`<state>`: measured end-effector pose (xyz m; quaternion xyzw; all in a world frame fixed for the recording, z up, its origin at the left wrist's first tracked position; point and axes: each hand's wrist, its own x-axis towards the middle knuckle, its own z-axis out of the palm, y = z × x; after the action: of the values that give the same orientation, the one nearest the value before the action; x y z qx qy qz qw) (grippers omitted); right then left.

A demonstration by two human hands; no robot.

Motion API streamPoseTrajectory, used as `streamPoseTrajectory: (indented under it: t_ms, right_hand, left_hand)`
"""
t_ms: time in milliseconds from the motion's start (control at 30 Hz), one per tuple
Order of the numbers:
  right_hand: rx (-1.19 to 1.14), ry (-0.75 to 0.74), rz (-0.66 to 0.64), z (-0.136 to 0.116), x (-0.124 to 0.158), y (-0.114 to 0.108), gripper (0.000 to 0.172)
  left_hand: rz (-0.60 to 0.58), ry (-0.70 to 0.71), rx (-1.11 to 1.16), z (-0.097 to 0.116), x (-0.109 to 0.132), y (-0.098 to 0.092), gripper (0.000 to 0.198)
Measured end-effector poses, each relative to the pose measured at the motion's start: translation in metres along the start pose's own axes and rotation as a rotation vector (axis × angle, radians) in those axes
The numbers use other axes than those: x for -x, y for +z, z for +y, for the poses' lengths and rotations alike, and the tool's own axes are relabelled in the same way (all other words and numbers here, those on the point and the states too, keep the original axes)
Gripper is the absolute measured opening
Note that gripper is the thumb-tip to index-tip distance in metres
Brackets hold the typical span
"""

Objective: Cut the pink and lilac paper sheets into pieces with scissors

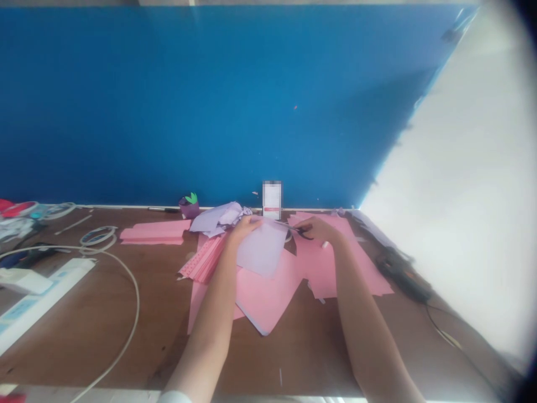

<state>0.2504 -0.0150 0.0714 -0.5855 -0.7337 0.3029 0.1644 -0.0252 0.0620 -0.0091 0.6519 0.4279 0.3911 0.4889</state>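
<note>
My left hand (245,228) is closed on the upper left edge of a pale lilac sheet of paper (262,249). In my right hand (315,230) is a pair of scissors (302,233) with dark handles, its blades pointing left along the top edge of the lilac sheet. Pink paper sheets (272,302) lie beneath the lilac one, and more pink sheets (356,268) spread under my right hand. Left of my left wrist is a pleated pink paper (203,260). Crumpled lilac paper (218,217) lies just behind my left hand.
A phone (272,198) stands against the blue partition (235,101). Folded pink paper (155,232), a purple pot with green leaves (189,207) and tape rolls (98,236) lie leftward. A white power strip (50,299) and cable (137,302) occupy the left. A dark tool (403,277) sits right.
</note>
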Motion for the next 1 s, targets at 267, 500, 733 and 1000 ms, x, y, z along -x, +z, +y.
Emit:
streamPoseTrajectory:
  t_ms: [267,500,733,1000]
  right_hand:
    - [0.022,-0.045,0.017,0.002,-0.008,0.004,0.047]
    - [-0.001,-0.167,0.024,0.021,-0.023,0.012,0.043]
    - [0.026,-0.158,0.047,0.019,-0.020,0.011,0.040]
    - [0.047,-0.153,0.076,0.018,-0.020,0.011,0.038]
  left_hand:
    - [0.005,-0.008,0.024,-0.001,-0.001,0.001,0.045]
    - [-0.002,0.009,0.025,-0.001,0.000,0.000,0.044]
    - [-0.003,-0.002,0.038,0.001,0.001,0.001,0.042]
    - [-0.011,-0.005,0.003,0.002,0.002,0.000,0.046]
